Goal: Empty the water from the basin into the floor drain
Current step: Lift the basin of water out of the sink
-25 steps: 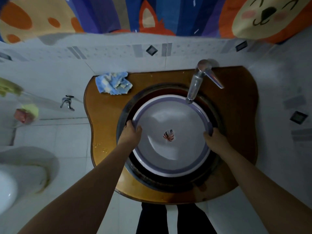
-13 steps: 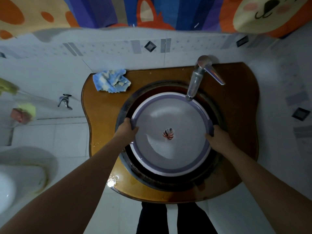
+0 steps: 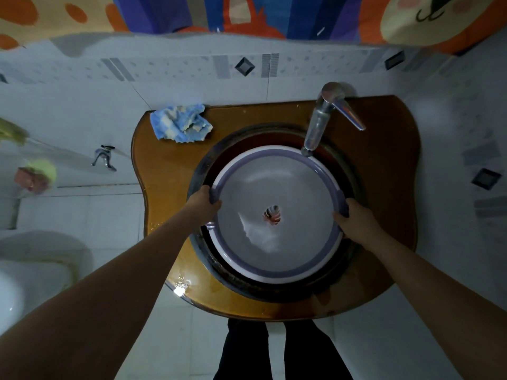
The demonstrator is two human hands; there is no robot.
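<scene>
A round purple-rimmed basin (image 3: pixel 274 272) holding water sits inside the dark sink bowl (image 3: pixel 354 171) of a brown wooden counter (image 3: pixel 170 171). A small red pattern shows at the basin's bottom. My left hand (image 3: pixel 204 205) grips the basin's left rim, fingers curled over the edge. My right hand (image 3: pixel 354 222) grips the right rim the same way. The basin sits roughly level. No floor drain is visible.
A chrome faucet (image 3: pixel 319 124) overhangs the basin's far rim. A blue cloth (image 3: pixel 179 123) lies on the counter's back left. A wall tap (image 3: pixel 103 157) is on the left wall, a white toilet (image 3: pixel 16 281) at lower left. White tiled floor surrounds the counter.
Both hands have tightened onto the rim, fingers now wrapped over its edge. The basin looks slightly closer to the camera.
</scene>
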